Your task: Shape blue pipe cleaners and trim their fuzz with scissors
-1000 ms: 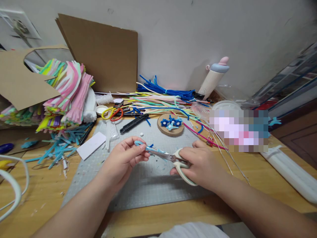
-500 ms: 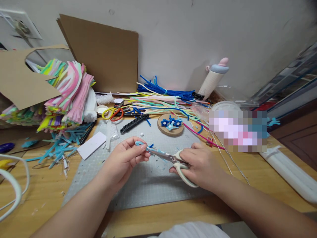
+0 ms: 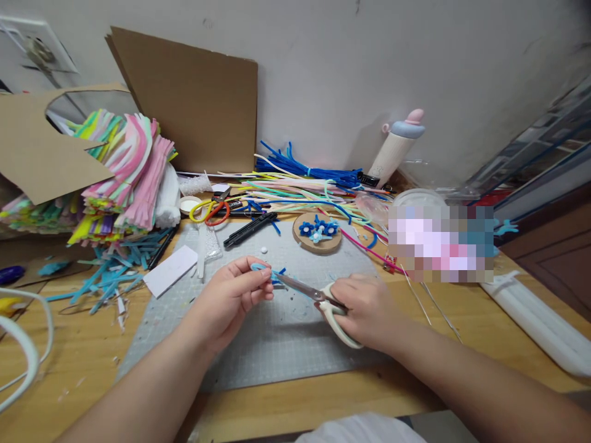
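Over the grey cutting mat, my left hand pinches a small light-blue pipe cleaner bent into a loop. My right hand is wrapped around the pale handles of a pair of scissors, whose blades point left toward my left fingertips. The blade tips lie close to the pipe cleaner; whether they touch it I cannot tell. Small blue scraps lie on the mat behind the blades. Beyond them sits a round brown disc bearing blue flowers with white centres.
A black utility knife and yellow-and-red-handled scissors lie behind my left hand. Loose pipe cleaners spread along the wall. Pastel bundles and cut blue strips are at left. A white bottle stands at back right.
The scissors and my right hand have shifted slightly left, and the blades look closer together. My left hand still pinches the light-blue loop in nearly the same spot.
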